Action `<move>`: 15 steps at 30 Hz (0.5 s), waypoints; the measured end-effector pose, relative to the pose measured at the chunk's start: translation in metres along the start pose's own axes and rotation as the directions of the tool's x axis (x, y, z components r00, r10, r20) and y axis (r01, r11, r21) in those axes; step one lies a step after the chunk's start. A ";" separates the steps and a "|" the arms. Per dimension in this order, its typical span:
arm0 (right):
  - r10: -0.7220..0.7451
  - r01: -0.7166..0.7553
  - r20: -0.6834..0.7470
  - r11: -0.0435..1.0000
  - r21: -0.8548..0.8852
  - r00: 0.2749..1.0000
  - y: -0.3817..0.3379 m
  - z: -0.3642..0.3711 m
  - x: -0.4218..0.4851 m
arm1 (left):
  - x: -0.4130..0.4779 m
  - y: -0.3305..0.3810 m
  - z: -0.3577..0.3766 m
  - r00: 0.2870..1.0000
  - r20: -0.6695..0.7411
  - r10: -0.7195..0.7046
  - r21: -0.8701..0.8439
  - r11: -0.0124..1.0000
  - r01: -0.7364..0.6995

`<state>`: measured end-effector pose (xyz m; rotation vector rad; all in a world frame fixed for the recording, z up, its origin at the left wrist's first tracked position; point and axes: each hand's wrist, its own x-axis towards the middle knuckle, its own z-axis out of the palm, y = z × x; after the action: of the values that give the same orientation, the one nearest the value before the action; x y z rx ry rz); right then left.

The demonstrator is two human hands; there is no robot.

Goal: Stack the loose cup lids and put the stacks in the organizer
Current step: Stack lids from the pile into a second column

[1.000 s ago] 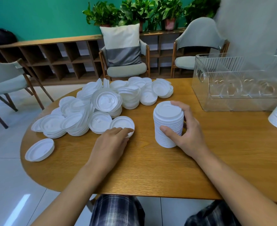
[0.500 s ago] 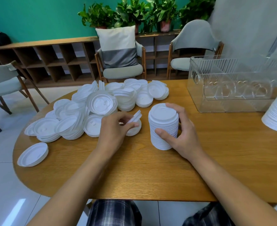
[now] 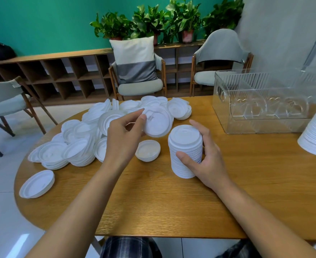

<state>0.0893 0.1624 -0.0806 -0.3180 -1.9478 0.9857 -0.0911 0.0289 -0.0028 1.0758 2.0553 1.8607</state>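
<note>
"That lid (image 3: 157, 121) and the stack (image 3: 186, 151), matt white plastic?"
"Looks it, and smooth. The organizer (image 3: 261, 101) is clear glossy plastic with ribbed walls."
"The table (image 3: 153, 202)?"
"Wood, visible grain, slight sheen. The floor (image 3: 1, 183) tiles gleam."

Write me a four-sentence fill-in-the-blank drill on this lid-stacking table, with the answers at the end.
1. The right hand grips the tall lid stack, which stands on the ___.
2. The left hand holds a single lid in the air, to the ___ of that stack.
3. The clear organizer sits to the stack's ___.
4. The pile of loose lids is ___ in colour.
Missing words: table; left; right; white.
</note>
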 end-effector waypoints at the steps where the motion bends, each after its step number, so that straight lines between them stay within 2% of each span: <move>1: 0.000 0.000 0.002 1.000 0.003 1.000 0.000 0.000 0.000 | 0.001 0.004 0.001 1.000 0.018 -0.011 -0.046 0.999 0.011; 4: -0.016 0.016 0.010 1.000 -0.002 1.000 0.000 0.000 0.000 | 0.002 0.011 0.007 0.993 0.116 -0.028 -0.113 0.993 0.041; 7: -0.032 0.031 0.031 0.999 0.015 0.999 -0.001 0.002 0.000 | 0.002 0.010 0.019 0.977 0.213 -0.012 -0.069 0.997 0.027; 15: -0.040 0.040 0.050 0.999 -0.014 0.998 0.002 0.000 -0.001 | -0.002 0.011 0.049 0.956 0.288 0.060 0.045 0.996 -0.076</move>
<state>0.0894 0.1629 -0.0831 -0.2643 -1.9999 0.9619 -0.0578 0.0667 -0.0034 1.3570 1.9342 1.5736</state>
